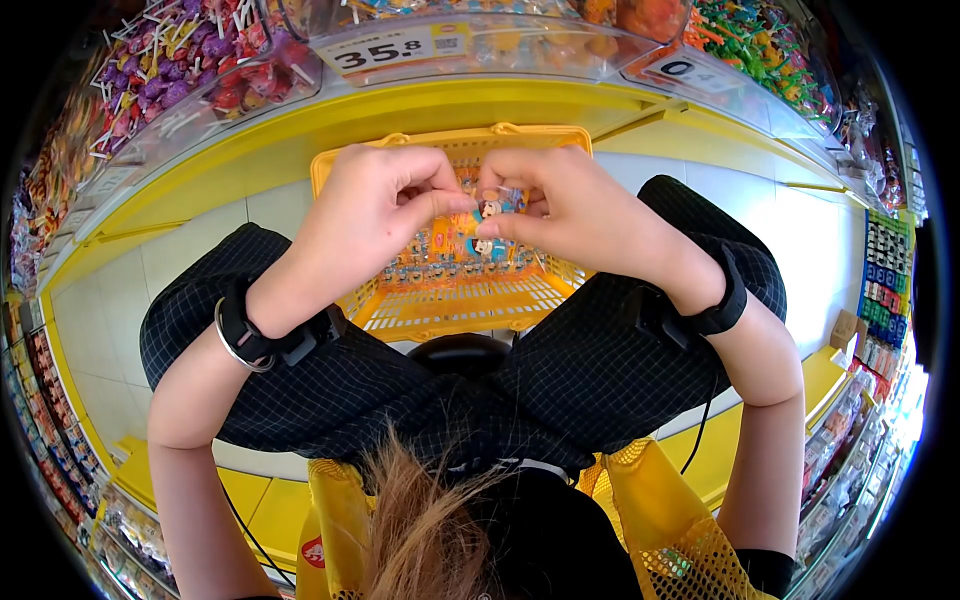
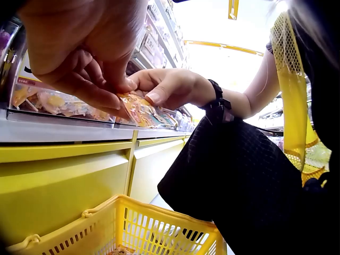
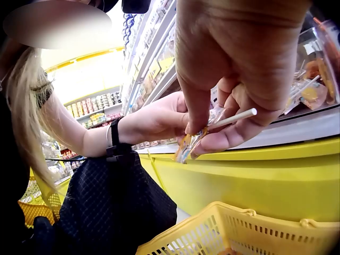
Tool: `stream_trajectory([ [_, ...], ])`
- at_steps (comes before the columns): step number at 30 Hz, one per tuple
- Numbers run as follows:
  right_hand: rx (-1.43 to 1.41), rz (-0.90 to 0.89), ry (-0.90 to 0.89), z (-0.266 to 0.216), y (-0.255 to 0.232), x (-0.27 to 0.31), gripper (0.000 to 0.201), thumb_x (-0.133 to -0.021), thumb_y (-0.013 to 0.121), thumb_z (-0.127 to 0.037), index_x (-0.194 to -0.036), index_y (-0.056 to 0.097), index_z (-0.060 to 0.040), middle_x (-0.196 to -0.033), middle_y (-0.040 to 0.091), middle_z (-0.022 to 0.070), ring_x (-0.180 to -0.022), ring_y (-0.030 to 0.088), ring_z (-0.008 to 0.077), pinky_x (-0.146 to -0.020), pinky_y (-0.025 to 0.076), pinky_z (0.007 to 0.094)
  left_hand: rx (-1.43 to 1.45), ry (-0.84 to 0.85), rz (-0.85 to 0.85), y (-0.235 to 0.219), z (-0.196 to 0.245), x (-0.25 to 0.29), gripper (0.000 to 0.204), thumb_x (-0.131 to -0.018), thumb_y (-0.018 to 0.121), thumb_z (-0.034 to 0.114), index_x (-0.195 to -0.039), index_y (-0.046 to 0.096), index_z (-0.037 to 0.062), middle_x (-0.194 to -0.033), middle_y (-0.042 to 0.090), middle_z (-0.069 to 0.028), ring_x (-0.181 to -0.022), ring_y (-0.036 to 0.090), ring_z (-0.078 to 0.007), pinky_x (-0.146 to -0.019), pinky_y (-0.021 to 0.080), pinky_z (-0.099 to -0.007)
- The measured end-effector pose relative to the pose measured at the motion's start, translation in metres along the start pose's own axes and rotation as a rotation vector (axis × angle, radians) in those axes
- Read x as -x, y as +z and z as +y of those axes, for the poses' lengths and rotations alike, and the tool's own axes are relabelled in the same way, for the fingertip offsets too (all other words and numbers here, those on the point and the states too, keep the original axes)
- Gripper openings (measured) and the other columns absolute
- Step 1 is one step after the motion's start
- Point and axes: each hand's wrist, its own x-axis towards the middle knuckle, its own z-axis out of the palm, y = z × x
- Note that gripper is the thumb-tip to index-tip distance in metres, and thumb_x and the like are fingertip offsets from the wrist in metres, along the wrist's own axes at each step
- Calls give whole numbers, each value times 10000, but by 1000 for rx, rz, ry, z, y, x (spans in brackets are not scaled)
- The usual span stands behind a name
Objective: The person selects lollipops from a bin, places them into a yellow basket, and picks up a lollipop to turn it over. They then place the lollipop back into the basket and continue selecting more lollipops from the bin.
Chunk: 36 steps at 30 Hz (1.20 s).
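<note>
In front of the person, both hands meet over a yellow basket (image 1: pixel 455 326). Between them is a lollipop in a clear wrapper with orange and blue cartoon print (image 1: pixel 492 207). The right hand (image 1: pixel 585 210) pinches the wrapper between thumb and fingers, and a white stick (image 3: pixel 234 118) juts from that hand in the right wrist view. At the other edge of the wrapper, the left hand (image 1: pixel 375 205) pinches with thumb and forefinger, tips close to the right hand's. Orange printed packs (image 1: pixel 425 268) lie in the basket below.
Clear bins of wrapped lollipops (image 1: pixel 180 65) line the shelf ahead, with a price sign (image 1: pixel 395 50) on the front. Under them runs a yellow shelf edge (image 1: pixel 270 130). The person's knees (image 1: pixel 235 280) flank the basket, and stocked shelves (image 1: pixel 885 290) stand at the right.
</note>
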Motion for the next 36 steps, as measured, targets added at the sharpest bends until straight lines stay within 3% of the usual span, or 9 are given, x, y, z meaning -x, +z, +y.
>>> stream_trajectory([
  [8,14,44,-13,1,-2,1,223,-767,711,-171,-850,575,-14,-686,583,180,-668,586,348,-590,434,396,-81,18,11,-3,-6,-3,156,-906,596,108,-843,613,-34,-675,612,-51,-604,578,-100,-587,473,-240],
  [11,24,71,-39,5,-1,0,225,-763,711,-168,-850,574,-13,-705,589,186,-679,583,356,-603,442,392,31,45,-8,-5,-12,-5,160,-912,588,114,-885,629,-38,-720,622,-43,-667,587,-88,-617,477,-240],
  [13,11,61,-28,1,-1,1,224,-763,709,-167,-852,575,-12,-720,593,192,-695,585,364,-615,447,396,138,-47,-91,-8,-13,-5,146,-898,609,105,-913,641,-38,-778,631,-23,-737,589,-79,-648,479,-227],
  [20,37,41,-32,0,0,3,218,-764,700,-153,-863,580,-1,-768,608,206,-762,600,387,-660,462,420,162,-80,-66,-4,-9,-4,89,-838,681,64,-870,633,-3,-821,642,-3,-775,589,-63,-650,478,-209],
  [25,49,43,-31,1,2,3,207,-758,700,-138,-855,586,5,-759,609,210,-760,601,390,-654,464,421,193,-114,-86,-6,-7,-4,165,-764,761,77,-815,611,31,-800,629,13,-753,575,-45,-629,463,-190],
  [36,14,38,-37,-1,3,4,204,-755,705,-129,-860,584,-3,-752,609,207,-748,604,385,-642,465,417,181,-89,-45,-6,-14,-1,116,-804,724,56,-809,618,11,-756,623,4,-715,566,-44,-637,475,-204],
])
